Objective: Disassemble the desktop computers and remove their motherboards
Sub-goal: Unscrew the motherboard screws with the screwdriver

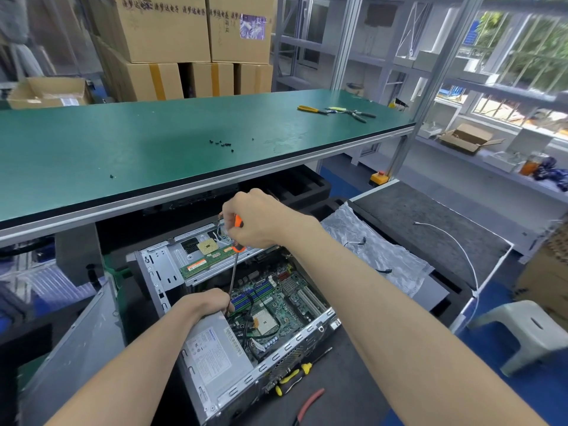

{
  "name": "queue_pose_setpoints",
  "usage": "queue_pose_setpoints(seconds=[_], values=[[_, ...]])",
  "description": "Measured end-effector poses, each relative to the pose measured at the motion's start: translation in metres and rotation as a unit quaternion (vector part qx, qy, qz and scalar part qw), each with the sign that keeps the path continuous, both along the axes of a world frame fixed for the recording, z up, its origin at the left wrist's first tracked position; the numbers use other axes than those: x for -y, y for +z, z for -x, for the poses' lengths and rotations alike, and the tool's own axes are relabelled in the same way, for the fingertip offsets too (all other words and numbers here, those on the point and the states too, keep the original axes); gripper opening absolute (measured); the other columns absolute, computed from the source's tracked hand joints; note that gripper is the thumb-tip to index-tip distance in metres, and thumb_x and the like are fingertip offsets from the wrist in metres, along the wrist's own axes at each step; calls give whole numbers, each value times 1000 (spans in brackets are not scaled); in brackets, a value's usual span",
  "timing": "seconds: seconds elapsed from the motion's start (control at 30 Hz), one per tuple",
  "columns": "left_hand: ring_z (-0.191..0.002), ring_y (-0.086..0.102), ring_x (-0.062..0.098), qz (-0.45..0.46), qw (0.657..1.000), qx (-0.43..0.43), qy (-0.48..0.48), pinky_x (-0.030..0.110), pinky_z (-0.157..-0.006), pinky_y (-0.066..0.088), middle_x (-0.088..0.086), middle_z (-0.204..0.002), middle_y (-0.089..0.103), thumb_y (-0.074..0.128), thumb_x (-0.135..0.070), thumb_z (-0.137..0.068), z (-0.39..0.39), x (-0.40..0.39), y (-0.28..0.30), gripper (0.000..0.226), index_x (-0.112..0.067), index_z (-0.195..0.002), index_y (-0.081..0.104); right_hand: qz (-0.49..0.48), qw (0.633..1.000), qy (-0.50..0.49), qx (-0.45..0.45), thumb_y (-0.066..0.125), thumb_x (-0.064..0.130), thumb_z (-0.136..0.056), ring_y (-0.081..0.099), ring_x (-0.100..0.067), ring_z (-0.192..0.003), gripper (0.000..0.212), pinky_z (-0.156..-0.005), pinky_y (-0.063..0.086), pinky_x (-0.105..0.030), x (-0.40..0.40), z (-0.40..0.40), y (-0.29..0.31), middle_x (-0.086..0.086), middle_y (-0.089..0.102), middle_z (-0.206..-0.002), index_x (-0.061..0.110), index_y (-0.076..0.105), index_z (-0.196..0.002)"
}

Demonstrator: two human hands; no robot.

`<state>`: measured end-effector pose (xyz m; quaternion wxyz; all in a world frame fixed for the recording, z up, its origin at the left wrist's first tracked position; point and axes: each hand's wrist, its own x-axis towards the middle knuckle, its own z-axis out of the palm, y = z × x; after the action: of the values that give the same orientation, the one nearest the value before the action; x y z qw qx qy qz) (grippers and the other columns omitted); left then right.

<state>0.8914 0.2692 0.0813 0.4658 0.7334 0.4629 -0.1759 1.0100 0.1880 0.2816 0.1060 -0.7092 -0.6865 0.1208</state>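
Observation:
An open desktop case (159, 272) lies on a low dark surface below the green bench. Inside it I see the green motherboard (285, 305), and a grey power supply (212, 352) sits at the near left. A loose RAM stick (206, 262) and a CPU chip (207, 248) rest on the case's metal bracket. My right hand (255, 218) grips the orange handle of a long screwdriver (233, 272) whose shaft points down into the case. My left hand (207, 302) rests on the power supply, its fingers pinching the shaft near the tip.
Several small black screws (221, 144) lie on the green bench (123, 155), and pliers (310, 109) lie at its far right. Yellow-handled and red-handled pliers (292, 379) lie beside the case's near end. A white stool (522, 330) stands at the right, bubble wrap (378, 253) on dark foam.

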Motion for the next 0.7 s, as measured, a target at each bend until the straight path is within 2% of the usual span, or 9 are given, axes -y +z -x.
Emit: queue_pose_setpoints(seconds=[0.1,0.17,0.2,0.27,0.3,0.4,0.57,0.63,0.7], values=[[-113,45,19,1,1000,-5,4,32,-93,41,13,-135,50,42,0,-96,1,-2,-4,36,1,-124,64,14,999,34,-41,64,-2,-79,53,-8,-72,23,-57,45,-24,6,2,4,6,58,-79,17,70,-90],[-107,44,19,0,1000,-8,6,35,-100,42,10,-124,49,44,-2,-96,0,-3,-7,32,1,-120,65,-2,999,34,-43,66,6,-80,52,-11,-76,17,-61,42,-26,7,6,2,5,57,-81,16,67,-93],[-108,44,19,2,1000,-9,7,36,-100,42,9,-122,48,45,-2,-96,0,-4,-8,31,0,-119,65,-15,999,21,-28,67,16,-84,54,-17,-81,10,-66,43,-29,6,7,1,2,56,-83,16,64,-94],[-115,46,20,5,1000,-8,8,33,-92,42,8,-129,48,43,-2,-96,0,-3,-8,33,-1,-121,65,-31,999,-28,31,62,38,-93,53,-28,-84,24,-70,44,-36,3,8,-2,-1,47,-83,15,58,-92],[-118,47,19,7,1000,-7,10,30,-89,40,9,-135,48,42,-1,-96,0,-3,-8,35,-2,-122,65,-26,997,-42,56,59,40,-95,52,-30,-83,26,-70,44,-37,2,9,-2,-2,46,-84,14,57,-92],[-127,44,19,8,1000,-1,9,28,-89,38,11,-146,45,41,1,-96,-1,-4,-9,37,0,-125,64,-13,1000,-8,20,59,17,-92,55,-30,-94,5,-71,44,-34,1,7,-1,-9,57,-97,14,61,-90],[-127,47,22,0,1000,-2,2,27,-89,42,13,-147,45,43,1,-96,-2,-4,-9,39,-2,-130,62,8,998,46,-38,58,-6,-79,50,-3,-73,27,-59,41,-23,9,6,6,2,63,-88,18,70,-84],[-130,49,23,-1,1000,-4,-3,25,-83,43,12,-147,46,42,3,-95,-2,-5,-11,42,-3,-131,62,-4,998,49,-42,61,-2,-79,51,-5,-73,22,-61,41,-24,11,6,4,2,64,-90,15,71,-89],[-135,46,23,-3,1000,-10,-14,25,-83,42,11,-149,45,40,5,-93,-3,-7,-13,45,-5,-133,61,-33,999,18,-21,65,19,-88,55,-19,-80,7,-68,44,-31,11,6,1,0,60,-88,13,67,-92]])
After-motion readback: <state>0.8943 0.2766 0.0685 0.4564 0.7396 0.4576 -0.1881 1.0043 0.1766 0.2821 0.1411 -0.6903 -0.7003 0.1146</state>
